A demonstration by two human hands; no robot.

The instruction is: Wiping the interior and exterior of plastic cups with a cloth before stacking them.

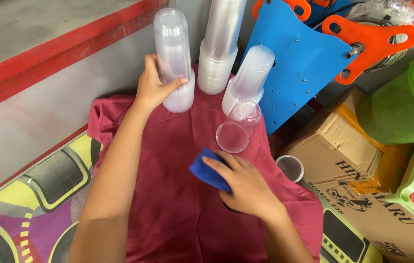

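Spread over the patterned mat, a maroon cloth bears stacked clear cups. Outstretched, the left hand wraps around that stack. Lower, the right hand presses a blue cloth, seemingly pinched, beside a toppled single cup.

3 cup stacks and a blue panel wall off the far edge of the red cloth. A lying cup blocks its centre-right. The near cloth lies open between the arms.

cardboard box | right of red cloth | brown, rectangular | black printed label on side
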